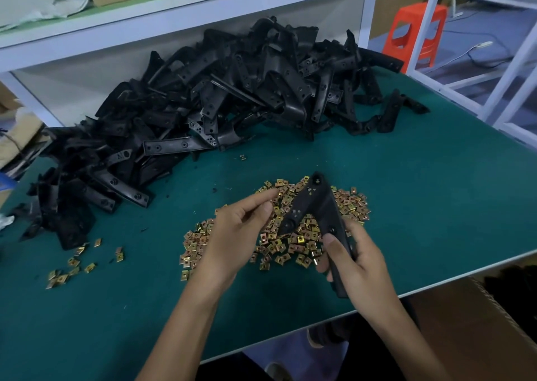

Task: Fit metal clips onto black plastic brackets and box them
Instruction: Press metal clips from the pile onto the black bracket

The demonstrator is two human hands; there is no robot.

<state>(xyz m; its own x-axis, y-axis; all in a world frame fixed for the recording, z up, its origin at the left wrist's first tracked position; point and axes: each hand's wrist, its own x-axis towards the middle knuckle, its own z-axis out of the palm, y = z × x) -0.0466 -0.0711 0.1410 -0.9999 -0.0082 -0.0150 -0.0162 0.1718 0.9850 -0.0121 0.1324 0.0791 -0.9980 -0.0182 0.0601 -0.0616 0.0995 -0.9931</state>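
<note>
Right hand (359, 260) grips V-shaped bracket (313, 200) leg; left hand (238, 229) fingertips at clip pile (290, 241), grip unclear.

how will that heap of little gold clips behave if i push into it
The clip heap would likely scatter, not shift as one: the pieces lie loose, with stray clips lying apart at the left. Flat and square, they should slide rather than roll. Small and thin, each is probably light.
</note>
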